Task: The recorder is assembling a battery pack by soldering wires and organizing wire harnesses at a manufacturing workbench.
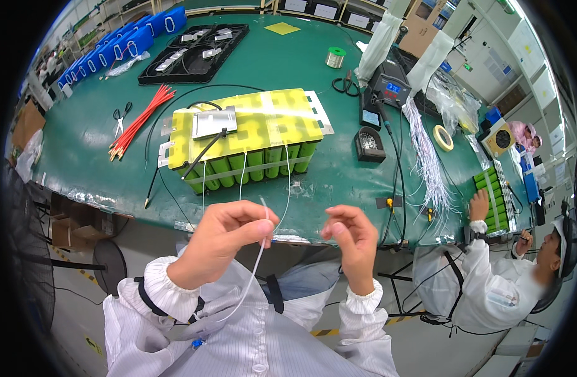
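Observation:
My left hand [228,232] is closed in a pinch round a thin white wire [254,276]. One short end sticks up above its fingertips, and the rest hangs in a curve over my lap. My right hand [354,242] hovers to the right, fingers bent and apart, with nothing visible in it. Just beyond both hands lies a battery pack [279,135] of green cylindrical cells under a yellow top sheet. A silver plate [214,122] with a black cable sits on that sheet. Several white leads hang from the pack's near side, one curving toward my left hand.
Left on the green table [87,169] are red sleeved wires [141,122] and scissors [119,119]. Behind stands a black tray [194,53]. To the right are a soldering station [389,87], a solder spool [335,57], white wires [426,157] and tape [443,138]. A co-worker [489,283] handles green cells.

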A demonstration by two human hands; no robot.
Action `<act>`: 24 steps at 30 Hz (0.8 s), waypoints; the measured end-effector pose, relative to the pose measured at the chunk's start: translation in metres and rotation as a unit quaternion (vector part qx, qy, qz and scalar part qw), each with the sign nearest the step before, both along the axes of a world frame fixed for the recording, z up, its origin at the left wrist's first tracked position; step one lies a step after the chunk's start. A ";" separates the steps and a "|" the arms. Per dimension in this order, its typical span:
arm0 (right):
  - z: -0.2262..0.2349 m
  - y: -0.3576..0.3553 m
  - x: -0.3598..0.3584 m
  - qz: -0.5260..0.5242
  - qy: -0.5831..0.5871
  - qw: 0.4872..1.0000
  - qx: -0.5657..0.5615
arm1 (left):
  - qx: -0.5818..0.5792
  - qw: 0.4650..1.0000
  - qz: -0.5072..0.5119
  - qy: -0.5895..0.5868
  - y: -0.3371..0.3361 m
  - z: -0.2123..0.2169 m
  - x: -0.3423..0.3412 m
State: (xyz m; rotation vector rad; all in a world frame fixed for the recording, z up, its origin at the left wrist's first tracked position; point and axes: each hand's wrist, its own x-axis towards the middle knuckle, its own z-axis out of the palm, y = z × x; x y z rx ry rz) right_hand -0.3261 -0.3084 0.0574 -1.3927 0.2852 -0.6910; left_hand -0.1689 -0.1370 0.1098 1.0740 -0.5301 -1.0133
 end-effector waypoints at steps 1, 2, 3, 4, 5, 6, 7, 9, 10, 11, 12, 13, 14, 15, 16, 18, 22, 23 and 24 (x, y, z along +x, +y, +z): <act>-0.002 0.003 0.001 0.017 -0.001 1.000 0.003 | 0.004 1.000 -0.014 0.007 -0.004 0.000 -0.001; -0.002 0.006 0.003 0.018 -0.001 1.000 0.004 | 0.008 0.999 -0.028 0.014 -0.007 0.001 -0.001; -0.001 0.010 0.005 0.026 -0.014 0.999 0.016 | 0.015 0.999 -0.028 0.009 -0.008 0.002 -0.001; 0.000 0.011 0.007 0.034 -0.026 0.999 0.027 | 0.016 0.999 -0.026 0.008 -0.009 0.003 -0.002; 0.001 0.012 0.009 0.038 -0.031 0.998 0.029 | 0.017 1.000 -0.021 0.015 -0.009 0.004 -0.002; 0.002 0.012 0.011 0.040 -0.032 0.998 0.030 | 0.017 0.999 -0.016 0.023 -0.008 0.006 -0.001; 0.002 0.010 0.013 0.032 -0.025 0.999 0.024 | 0.018 1.000 -0.014 0.022 -0.005 0.011 0.002; 0.003 0.008 0.022 0.032 -0.020 0.999 0.018 | 0.029 0.999 -0.016 -0.032 0.005 0.023 0.012; 0.001 0.006 0.026 0.009 0.007 1.000 0.021 | -0.016 0.997 -0.013 -0.080 0.013 0.026 0.020; -0.001 0.004 0.028 -0.012 0.034 0.999 0.023 | -0.032 0.992 0.011 -0.123 0.021 0.037 0.031; -0.005 0.003 0.029 -0.011 0.033 0.999 0.023 | -0.040 0.982 0.049 -0.178 0.031 0.050 0.042; -0.010 -0.001 0.030 -0.035 0.053 0.998 0.020 | -0.044 0.971 0.099 -0.214 0.044 0.055 0.057; -0.016 -0.005 0.031 -0.058 0.073 0.995 0.017 | -0.044 0.954 0.151 -0.254 0.056 0.057 0.075; -0.021 -0.007 0.032 -0.062 0.081 0.995 0.014 | -0.027 0.946 0.183 -0.265 0.072 0.064 0.093; -0.022 -0.006 0.036 -0.053 0.077 0.996 0.015 | -0.008 0.924 0.235 -0.301 0.086 0.062 0.113; -0.020 -0.001 0.045 -0.055 0.074 0.995 0.030 | 0.013 0.895 0.294 -0.336 0.111 0.046 0.155; -0.021 0.009 0.055 -0.064 0.080 0.995 -0.010 | 0.102 0.898 0.303 -0.302 0.132 0.008 0.197; -0.019 0.012 0.057 -0.066 0.081 0.994 -0.012 | 0.134 0.895 0.270 -0.330 0.133 0.004 0.199; -0.017 0.016 0.058 -0.088 0.076 0.991 -0.070 | 0.131 0.897 0.266 -0.326 0.130 0.006 0.194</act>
